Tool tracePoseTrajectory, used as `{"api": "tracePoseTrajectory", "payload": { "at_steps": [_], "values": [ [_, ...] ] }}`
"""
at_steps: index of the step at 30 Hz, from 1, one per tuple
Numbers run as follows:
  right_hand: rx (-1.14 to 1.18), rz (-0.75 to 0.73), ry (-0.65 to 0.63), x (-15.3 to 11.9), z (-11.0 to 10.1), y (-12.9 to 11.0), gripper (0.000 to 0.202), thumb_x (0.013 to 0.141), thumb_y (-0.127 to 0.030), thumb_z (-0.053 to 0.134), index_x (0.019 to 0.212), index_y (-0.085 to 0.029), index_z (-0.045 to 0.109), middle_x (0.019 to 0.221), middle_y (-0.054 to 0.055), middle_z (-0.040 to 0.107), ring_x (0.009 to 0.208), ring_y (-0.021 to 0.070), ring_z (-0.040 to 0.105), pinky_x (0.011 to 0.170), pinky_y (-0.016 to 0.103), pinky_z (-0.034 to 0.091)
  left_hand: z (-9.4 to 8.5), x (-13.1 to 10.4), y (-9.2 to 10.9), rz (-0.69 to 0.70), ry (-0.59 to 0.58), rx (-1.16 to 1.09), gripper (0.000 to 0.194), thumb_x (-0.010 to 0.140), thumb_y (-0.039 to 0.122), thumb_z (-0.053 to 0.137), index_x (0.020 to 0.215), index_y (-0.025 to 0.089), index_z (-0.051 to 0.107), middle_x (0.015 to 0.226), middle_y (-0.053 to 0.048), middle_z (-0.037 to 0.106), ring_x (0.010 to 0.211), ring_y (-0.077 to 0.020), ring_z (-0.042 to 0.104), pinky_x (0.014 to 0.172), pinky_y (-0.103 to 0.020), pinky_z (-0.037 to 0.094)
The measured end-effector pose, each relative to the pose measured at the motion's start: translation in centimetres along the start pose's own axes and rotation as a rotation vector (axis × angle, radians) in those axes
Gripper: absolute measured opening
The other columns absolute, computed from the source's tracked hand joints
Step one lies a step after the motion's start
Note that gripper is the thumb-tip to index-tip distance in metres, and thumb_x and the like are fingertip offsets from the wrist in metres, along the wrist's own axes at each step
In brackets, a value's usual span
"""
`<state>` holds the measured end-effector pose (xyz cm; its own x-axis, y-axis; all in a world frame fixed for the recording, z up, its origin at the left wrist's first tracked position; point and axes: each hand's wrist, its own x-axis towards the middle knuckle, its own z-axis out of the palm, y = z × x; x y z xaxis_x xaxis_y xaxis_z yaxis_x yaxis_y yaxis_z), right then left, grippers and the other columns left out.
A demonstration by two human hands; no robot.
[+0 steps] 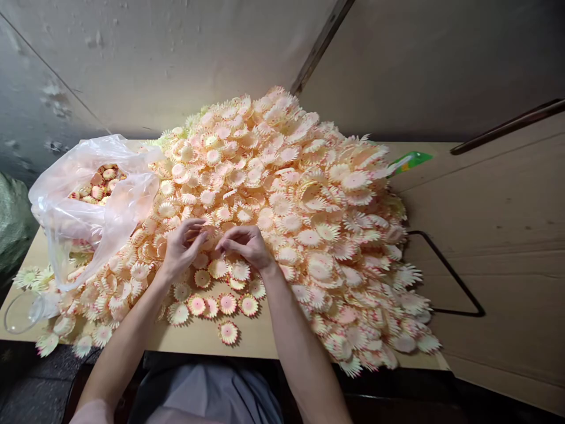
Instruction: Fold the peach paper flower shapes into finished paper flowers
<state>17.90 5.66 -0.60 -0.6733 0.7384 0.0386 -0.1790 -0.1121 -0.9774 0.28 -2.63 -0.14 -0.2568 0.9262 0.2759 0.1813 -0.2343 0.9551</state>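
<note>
A large heap of flower-shaped petal discs (282, 182), pale pink and cream with notched, red-tipped edges, covers most of the table. At the front of the heap my left hand (183, 246) has its fingers curled and thumb bent toward them. Facing it, my right hand (247, 244) is closed in a pinch. Anything between the fingers of either hand blends into the petals behind and cannot be made out. Just below my hands, several single petal discs (228, 304) lie flat on the wooden tabletop (194, 341), one of them closest to the front edge.
To the left, a translucent plastic bag (128, 218) holds several darker, cupped flower pieces (99, 187). A clear round rim (24, 313) sits at the left corner. On the right are a green packet (412, 160), a bent black metal bar (454, 271) and cardboard (498, 235).
</note>
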Motion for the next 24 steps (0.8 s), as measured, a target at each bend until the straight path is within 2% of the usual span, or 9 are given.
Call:
{"api": "tracePoseTrajectory", "payload": {
  "at_steps": [4,7,11,15,24],
  "values": [
    [0.015,0.061,0.014,0.1,0.4,0.1,0.024,0.068,-0.037,0.086,0.084,-0.02,0.079,0.082,0.004,0.078,0.07,0.0184,0.073,0.07,0.031,0.061,-0.2,0.0,0.9,-0.025,-0.122,-0.086,0.028,0.089,0.033,0.068,0.11,0.015,0.066,0.1,-0.009,0.074,0.09,-0.0173,0.074,0.077,-0.025,0.062],
    [0.018,0.06,0.039,0.3,0.4,0.3,0.023,0.066,-0.036,0.088,0.08,-0.02,0.08,0.081,0.004,0.079,0.071,0.0183,0.073,0.071,0.031,0.062,-0.2,0.1,1.3,-0.013,-0.15,-0.066,0.024,0.089,0.034,0.067,0.102,0.015,0.071,0.097,-0.009,0.077,0.087,-0.0179,0.075,0.078,-0.027,0.063],
    [0.033,0.052,0.029,0.3,0.2,0.2,0.02,0.065,-0.033,0.089,0.08,-0.022,0.08,0.082,0.003,0.079,0.073,0.0166,0.073,0.072,0.028,0.061,-0.1,0.1,1.2,0.031,-0.129,-0.034,0.022,0.084,0.033,0.073,0.095,0.015,0.074,0.092,-0.008,0.077,0.082,-0.0169,0.075,0.075,-0.025,0.062],
    [0.058,0.087,0.032,0.3,0.3,0.1,0.022,0.063,-0.034,0.089,0.08,-0.022,0.081,0.081,0.003,0.079,0.071,0.0174,0.073,0.071,0.029,0.061,-0.1,0.1,1.0,0.033,-0.12,-0.013,0.019,0.085,0.031,0.072,0.094,0.015,0.076,0.09,-0.007,0.077,0.077,-0.0152,0.074,0.072,-0.024,0.062],
    [0.042,0.08,0.037,0.0,0.6,-0.4,0.024,0.07,-0.04,0.084,0.082,-0.019,0.081,0.074,0.004,0.077,0.063,0.0173,0.071,0.066,0.031,0.062,-0.3,0.2,0.3,0.028,-0.113,0.007,0.02,0.085,0.03,0.072,0.098,0.015,0.077,0.094,-0.009,0.078,0.08,-0.0166,0.074,0.075,-0.026,0.061]
  ]
}}
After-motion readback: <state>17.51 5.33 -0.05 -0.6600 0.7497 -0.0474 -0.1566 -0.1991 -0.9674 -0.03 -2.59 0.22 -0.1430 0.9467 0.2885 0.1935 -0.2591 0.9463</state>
